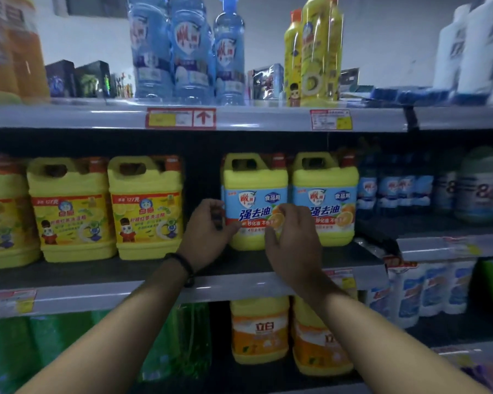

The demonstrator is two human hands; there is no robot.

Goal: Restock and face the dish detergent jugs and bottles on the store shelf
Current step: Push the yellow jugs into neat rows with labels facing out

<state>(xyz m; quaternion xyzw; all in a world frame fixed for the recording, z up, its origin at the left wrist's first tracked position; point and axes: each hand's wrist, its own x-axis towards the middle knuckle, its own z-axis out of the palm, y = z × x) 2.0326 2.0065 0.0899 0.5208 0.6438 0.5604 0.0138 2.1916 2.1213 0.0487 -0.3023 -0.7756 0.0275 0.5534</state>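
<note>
Two yellow detergent jugs with blue labels stand side by side on the middle shelf (97, 294). The left one (254, 189) has both my hands at its lower front. My left hand (208, 231) sits at its left edge, fingers loosely curled, thumb against the jug. My right hand (291, 240) hovers in front of its lower right corner, fingers also loosely curled, gripping nothing that I can see. The second blue-label jug (325, 191) stands untouched to the right.
Left of a dark gap (202, 177) stand yellow jugs with yellow labels (145, 206). Blue bottles (188, 49) and yellow bottles (316, 52) fill the top shelf. Orange-label jugs (259, 331) and green bottles (54, 351) sit below. Small blue bottles (396, 186) stand at the right.
</note>
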